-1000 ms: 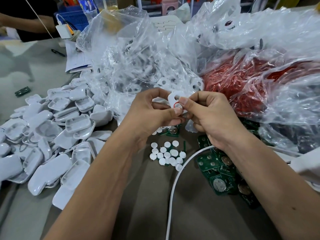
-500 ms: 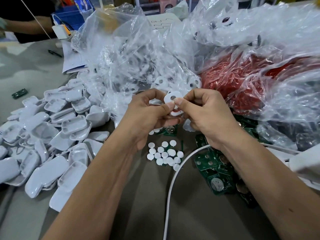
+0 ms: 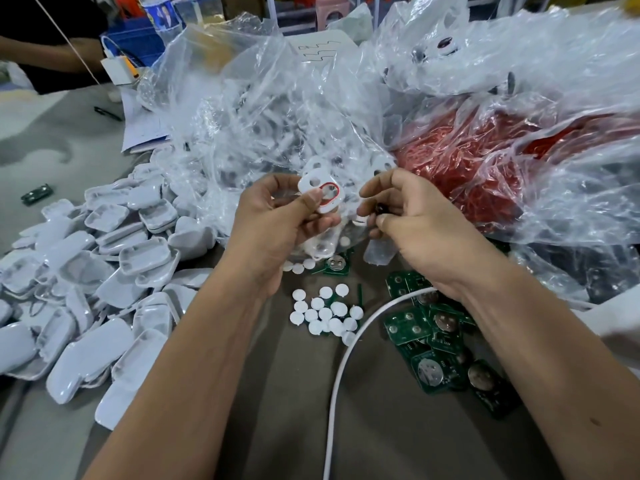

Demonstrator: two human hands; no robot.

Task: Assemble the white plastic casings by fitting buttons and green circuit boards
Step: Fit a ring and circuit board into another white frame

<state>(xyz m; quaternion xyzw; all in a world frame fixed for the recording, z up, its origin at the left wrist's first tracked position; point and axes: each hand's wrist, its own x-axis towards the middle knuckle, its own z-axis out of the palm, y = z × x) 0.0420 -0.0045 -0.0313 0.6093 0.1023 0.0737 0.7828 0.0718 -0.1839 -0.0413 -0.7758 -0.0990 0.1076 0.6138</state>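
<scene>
My left hand (image 3: 277, 220) pinches a white casing half (image 3: 320, 194) that has round holes and a red ring seated around one hole. My right hand (image 3: 412, 220) hovers just to the right of it, apart from the casing, with its fingers curled around a small dark part (image 3: 381, 210). Below both hands, several white round buttons (image 3: 325, 315) lie loose on the table. Green circuit boards (image 3: 436, 334) with coin cells are heaped under my right wrist.
A large heap of white casing shells (image 3: 104, 271) fills the left side. Clear plastic bags (image 3: 270, 109) of casing parts and a bag of red rings (image 3: 485, 157) stand behind my hands. A white cable (image 3: 346, 358) crosses the table. Another person's arm (image 3: 52, 60) shows far left.
My hands have parted: the right hand let go of the casing and moved right, and the left hand now holds the casing alone with the red ring seated on it.
</scene>
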